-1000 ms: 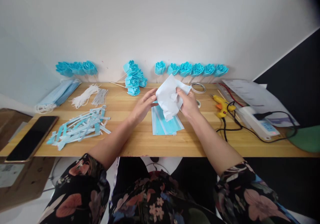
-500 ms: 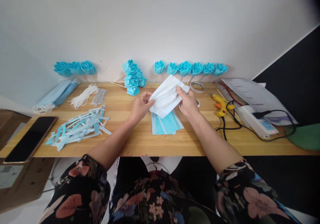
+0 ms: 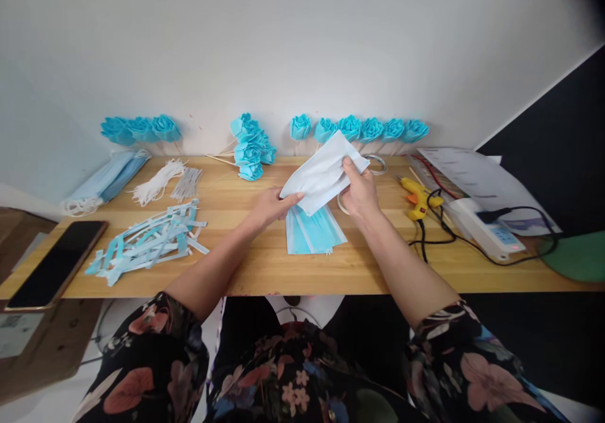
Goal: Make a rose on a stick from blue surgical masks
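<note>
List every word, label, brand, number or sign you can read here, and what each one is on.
No text can be read with certainty.
White paper at right: faint marks, too blurred to read.
Power strip: blue panel, any markings too small.
White label on the cardboard box, lower left: print too blurred.
Held pale sheet: no lettering visible.

- On my feed: a small craft work corner; home or workshop, I can't tell which.
- Wooden tabletop (image 3: 265, 278) against a plain pale wall (image 3: 283, 45) — shallow, bench-like.
- Blue folded flowers (image 3: 350, 128) on sticks, lined up along the wall.
- Supplies grouped in heaps: face masks (image 3: 108, 180), white cords (image 3: 158, 182), cut strips (image 3: 149, 240).
- Yellow glue gun (image 3: 418, 199) at right, near a white power strip (image 3: 491, 229) — plug in it.
- Cardboard box (image 3: 57, 347) below the table's left end.
</note>
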`<action>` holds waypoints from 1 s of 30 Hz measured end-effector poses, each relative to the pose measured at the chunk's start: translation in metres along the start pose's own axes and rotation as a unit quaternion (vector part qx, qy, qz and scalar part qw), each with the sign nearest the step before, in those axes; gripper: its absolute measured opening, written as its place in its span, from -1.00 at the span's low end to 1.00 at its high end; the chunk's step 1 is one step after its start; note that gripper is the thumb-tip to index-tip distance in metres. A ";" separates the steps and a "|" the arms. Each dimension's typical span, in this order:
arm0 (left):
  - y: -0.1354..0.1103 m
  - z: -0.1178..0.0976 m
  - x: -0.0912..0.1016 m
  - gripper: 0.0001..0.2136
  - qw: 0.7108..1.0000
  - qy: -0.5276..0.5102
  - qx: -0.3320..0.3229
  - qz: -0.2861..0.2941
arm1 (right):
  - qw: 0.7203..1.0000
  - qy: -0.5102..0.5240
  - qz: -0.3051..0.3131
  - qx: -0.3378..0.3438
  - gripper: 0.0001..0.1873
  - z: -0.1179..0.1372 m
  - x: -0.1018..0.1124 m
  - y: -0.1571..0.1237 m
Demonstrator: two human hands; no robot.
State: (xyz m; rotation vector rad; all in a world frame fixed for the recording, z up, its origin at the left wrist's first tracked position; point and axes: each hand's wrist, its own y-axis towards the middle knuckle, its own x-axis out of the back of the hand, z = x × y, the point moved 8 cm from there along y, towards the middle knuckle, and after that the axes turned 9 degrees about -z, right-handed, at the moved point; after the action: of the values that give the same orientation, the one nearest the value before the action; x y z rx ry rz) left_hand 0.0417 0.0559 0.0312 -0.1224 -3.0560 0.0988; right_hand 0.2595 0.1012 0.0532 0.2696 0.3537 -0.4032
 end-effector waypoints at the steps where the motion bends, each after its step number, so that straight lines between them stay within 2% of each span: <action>1: -0.001 0.000 0.000 -0.50 1.000 0.023 -0.002 -0.001 | 1.000 0.002 0.002 0.004 -0.41 0.000 0.000 0.000; 3: -0.002 -0.003 -0.001 -0.54 0.998 0.061 -0.022 0.000 | 1.000 -0.003 0.009 0.012 -0.42 0.001 -0.002 0.000; 8: -0.006 -0.011 -0.009 -0.59 0.995 0.059 -0.069 0.041 | 1.000 -0.010 -0.002 -0.004 -0.38 0.004 0.000 0.001; 11: -0.008 -0.013 -0.015 -0.56 0.992 0.052 -0.082 0.075 | 0.999 -0.021 0.032 -0.028 -0.42 0.005 -0.002 0.001; 14: -0.009 -0.017 -0.017 -0.61 0.992 0.032 -0.086 0.083 | 0.998 -0.042 0.048 -0.026 -0.45 0.003 0.000 0.005; 17: -0.009 -0.023 -0.012 -0.67 0.995 -0.014 -0.081 0.061 | 0.999 -0.044 0.018 -0.016 -0.45 0.000 0.006 0.009; 20: -0.008 -0.028 0.000 -0.58 0.995 -0.058 -0.076 0.006 | 0.999 -0.030 -0.015 -0.036 -0.47 -0.005 0.009 0.009; 22: -0.009 -0.029 0.004 -0.54 0.995 -0.068 -0.067 -0.009 | 0.998 -0.015 -0.019 -0.057 -0.49 -0.009 0.006 0.004; 25: -0.009 -0.027 0.002 -0.51 0.996 -0.079 -0.042 0.001 | 0.996 -0.015 0.003 -0.087 -0.50 -0.011 -0.004 -0.008; 30: -0.008 -0.020 -0.010 -0.49 0.992 -0.117 -0.023 0.042 | 0.989 -0.043 0.088 -0.114 -0.45 -0.011 -0.021 -0.030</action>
State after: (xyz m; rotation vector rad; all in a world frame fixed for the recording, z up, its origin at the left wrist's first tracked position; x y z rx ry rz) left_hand 0.0523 0.0488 0.0512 -0.2596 -3.2882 0.0495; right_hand 0.2251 0.0851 0.0455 0.0588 0.2864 -0.1976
